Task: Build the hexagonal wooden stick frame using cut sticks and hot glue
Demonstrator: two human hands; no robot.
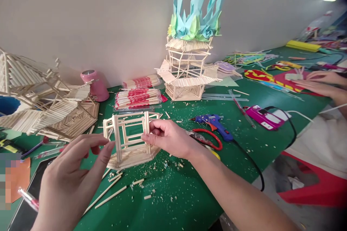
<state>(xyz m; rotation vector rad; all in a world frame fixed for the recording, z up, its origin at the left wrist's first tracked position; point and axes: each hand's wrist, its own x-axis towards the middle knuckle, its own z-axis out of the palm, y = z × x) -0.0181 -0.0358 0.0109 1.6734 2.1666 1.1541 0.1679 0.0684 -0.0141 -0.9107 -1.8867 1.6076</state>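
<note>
A small model frame of thin wooden sticks (117, 144), with upright posts and a flat stick base, stands on the green table in front of me. My right hand (169, 139) pinches a post at its right side between thumb and fingers. Beside the frame's left posts is my left hand (72, 173), its thumb and index fingertips brought close together. Whatever may be between those fingertips is too small to make out. Loose cut sticks (111, 196) and small scraps lie in front of the frame.
A blue glue gun (213, 121) and red-handled pliers (214, 140) lie to the right. Behind stand bundled sticks (138, 98) and a stick tower (185, 83) topped with folded paper. Another stick model (78, 113) is at left. A co-worker's hands (317, 81) work at far right.
</note>
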